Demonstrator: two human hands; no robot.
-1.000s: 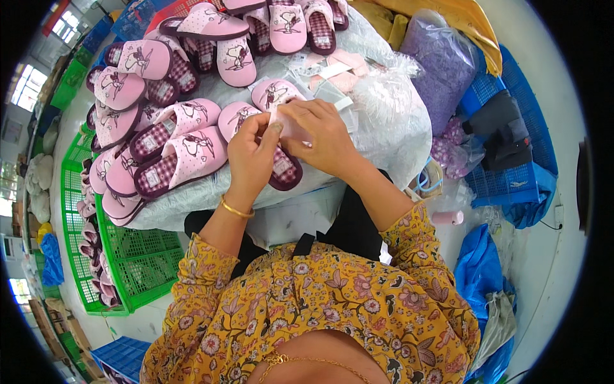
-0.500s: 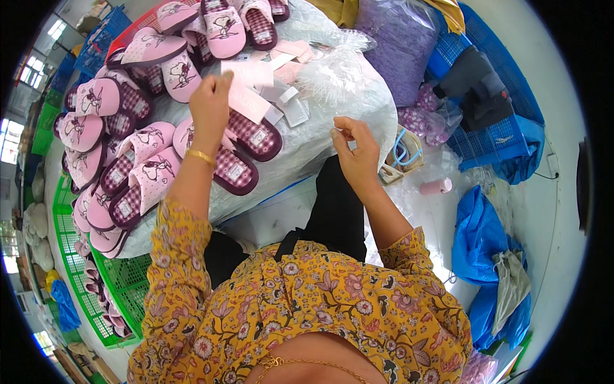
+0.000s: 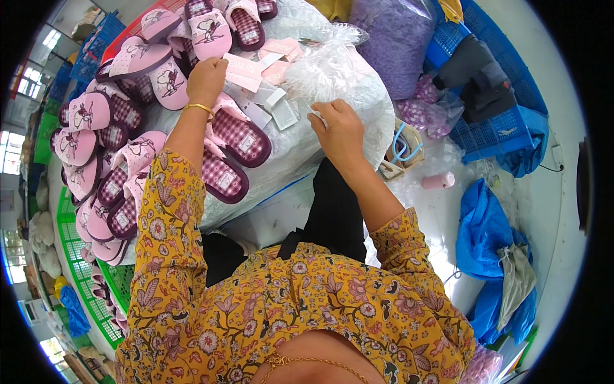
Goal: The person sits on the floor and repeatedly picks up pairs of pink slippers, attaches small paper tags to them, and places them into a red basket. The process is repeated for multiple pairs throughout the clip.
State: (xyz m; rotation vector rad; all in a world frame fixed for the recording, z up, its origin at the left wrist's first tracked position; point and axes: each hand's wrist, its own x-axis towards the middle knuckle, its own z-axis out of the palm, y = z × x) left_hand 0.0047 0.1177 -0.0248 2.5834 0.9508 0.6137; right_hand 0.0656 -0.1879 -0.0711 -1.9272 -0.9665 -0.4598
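My left hand (image 3: 206,82) is closed at the edge of a pink printed card (image 3: 243,72), which it grips by its left end. Below that hand lies a pair of pink slippers with dark purple soles and checked insoles; the nearer slipper (image 3: 225,176) rests beside the farther slipper (image 3: 242,137). My right hand (image 3: 341,131) is held over the table's right part, thumb and fingers pinched together. A thin pale bit shows at its fingertips, too small to name. Between the hands are small white boxes (image 3: 284,114) and loose pink cards (image 3: 276,72).
Many pink slippers (image 3: 89,112) are heaped on the left of the plastic-covered table (image 3: 288,157). Clear plastic (image 3: 323,73) lies at its far side, near a purple-filled bag (image 3: 391,51). A small box (image 3: 406,153) and blue crate (image 3: 489,137) stand right; green crates stand left.
My left hand has moved up and slightly left with the pink card, off the slippers. The right hand has moved left and its fingers have drawn together.
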